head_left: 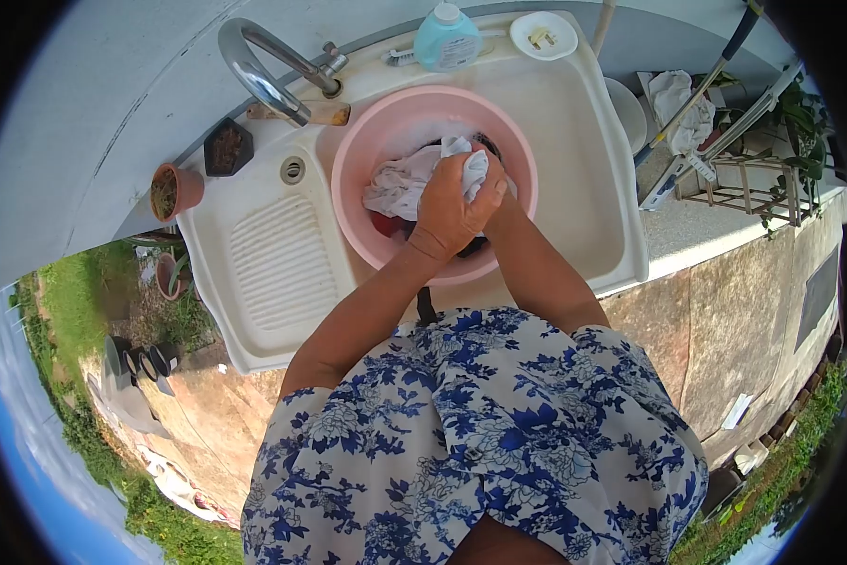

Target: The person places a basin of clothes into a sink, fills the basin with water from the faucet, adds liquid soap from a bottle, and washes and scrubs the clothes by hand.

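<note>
While white cloth (476,173) is apparently being squeezed towards three o'clock over the pink basin (346,179), it is held in the left hand's (445,209) closed grip, the right hand's (500,190) closure cannot be told, and steady pressure seems called for

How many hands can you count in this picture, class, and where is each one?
2: the left hand and the right hand, close together around white cloth above the pink basin. The hands partly hide each other.
</note>
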